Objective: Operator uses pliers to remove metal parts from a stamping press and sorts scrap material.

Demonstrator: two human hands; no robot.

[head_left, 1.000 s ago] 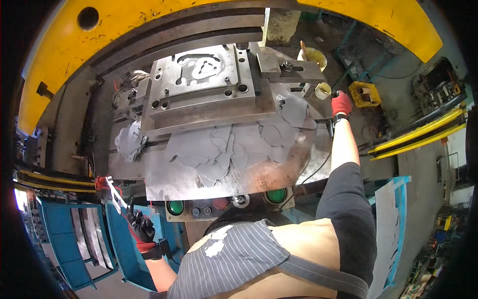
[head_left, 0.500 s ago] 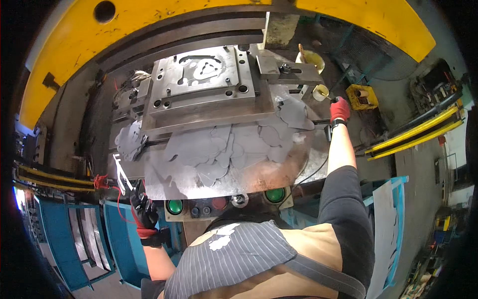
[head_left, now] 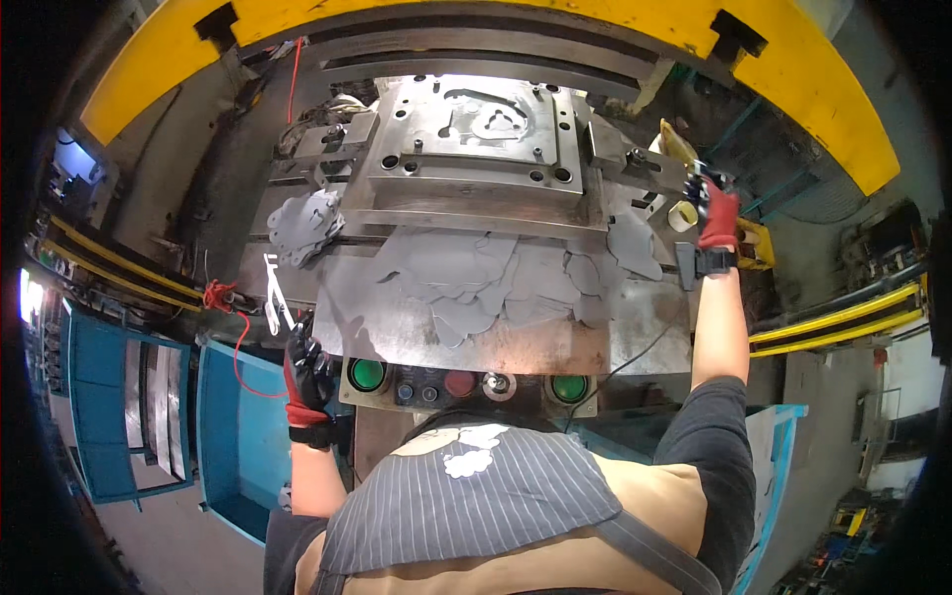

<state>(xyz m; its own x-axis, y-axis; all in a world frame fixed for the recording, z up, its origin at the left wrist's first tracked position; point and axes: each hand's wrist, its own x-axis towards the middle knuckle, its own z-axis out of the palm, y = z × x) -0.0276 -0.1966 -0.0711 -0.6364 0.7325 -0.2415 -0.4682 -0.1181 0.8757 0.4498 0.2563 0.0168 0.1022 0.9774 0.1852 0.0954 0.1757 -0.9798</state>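
My left hand (head_left: 309, 372), in a black and red glove, is closed around the lower end of a slim white tongs-like tool (head_left: 275, 296). The tool points up and away, beside the left end of the metal table. My gloved right hand (head_left: 716, 216) is stretched out to the far right with fingers curled; what they hold, if anything, I cannot make out. Just left of it stands a small pale cup (head_left: 682, 216). Beyond the fingers is a yellowish bucket (head_left: 678, 145), partly hidden. A steel die (head_left: 476, 159) with a shaped recess lies in the middle.
Flat grey cut sheet pieces (head_left: 466, 278) overlap on the metal table (head_left: 397, 342); more are stacked at left (head_left: 303, 226). A control panel (head_left: 456, 387) with green and red buttons fronts the table. The yellow press frame (head_left: 823, 119) arches overhead. Blue bins (head_left: 238, 426) stand lower left.
My right hand has moved from beside the small cup up toward the bucket. My left hand still holds the white tool. The whole view has shifted, with the die now farther right.
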